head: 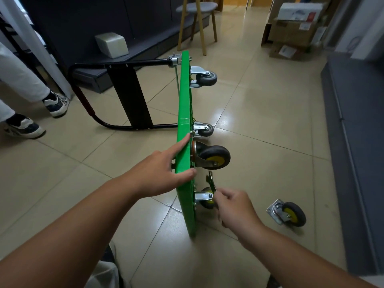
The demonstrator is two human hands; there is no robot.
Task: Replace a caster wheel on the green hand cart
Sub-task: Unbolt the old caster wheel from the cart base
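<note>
One loose caster point(291, 213) at lower right on floor point(270, 121). Green hand cart point(184, 100) on edge, frame centre. Left grip point(162, 173) spread against deck; right grip point(236, 206) pinching wrench point(212, 183) at lowest mounted caster point(204, 196). Tightening probably remaining.

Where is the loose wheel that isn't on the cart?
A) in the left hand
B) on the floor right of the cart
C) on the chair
B: the loose caster wheel lies on the floor, apart from the green cart; the left hand rests on the cart's edge and the right hand holds a wrench.
</note>
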